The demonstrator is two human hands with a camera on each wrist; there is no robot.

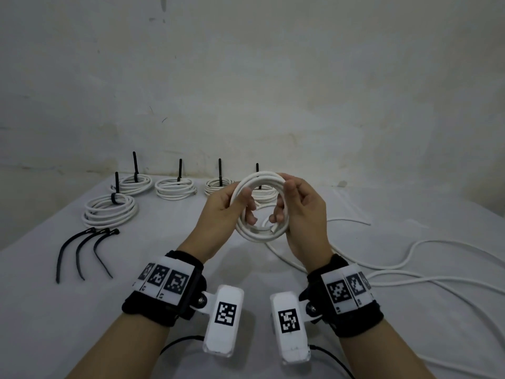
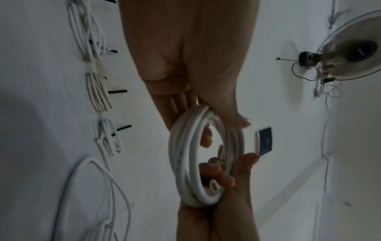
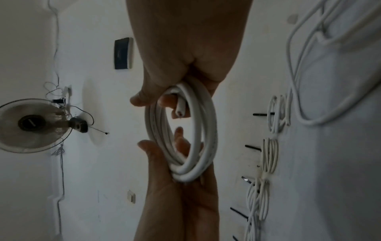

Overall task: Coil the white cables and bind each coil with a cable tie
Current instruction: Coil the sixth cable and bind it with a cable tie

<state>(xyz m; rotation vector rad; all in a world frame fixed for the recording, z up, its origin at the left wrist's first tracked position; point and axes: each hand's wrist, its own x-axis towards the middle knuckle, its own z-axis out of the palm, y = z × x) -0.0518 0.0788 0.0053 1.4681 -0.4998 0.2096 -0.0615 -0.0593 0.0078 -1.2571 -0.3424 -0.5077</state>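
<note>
5 bound coils of white round cable [image 1: 110,210] and 3 loose black cable ties [image 1: 82,251] lie on the white table [image 1: 41,310]; above it, the left hand [image 1: 228,205] and right hand [image 1: 302,207], fingers curled, grip 1 unbound white cable coil [image 1: 261,207] upright between them.

White cable coil [image 3: 181,133]: several loops held upright at centre frame, the right hand [image 3: 185,48] gripping its top from above with the cut cable end [image 3: 180,111] projecting inside the ring beside a fingertip, the left hand [image 3: 179,187] holding its lower part from below, fingers showing through the ring. Bound coils [image 3: 268,156]: a row along the right on the pale table [image 3: 340,163], each with a black cable tie tail [image 3: 252,147] sticking out sideways; loose white cable [image 3: 299,81] looping at upper right. Background, left: wall fan [image 3: 31,125] with dangling wires, dark wall panel [image 3: 123,53] and a small pale switch [image 3: 131,196].
</note>
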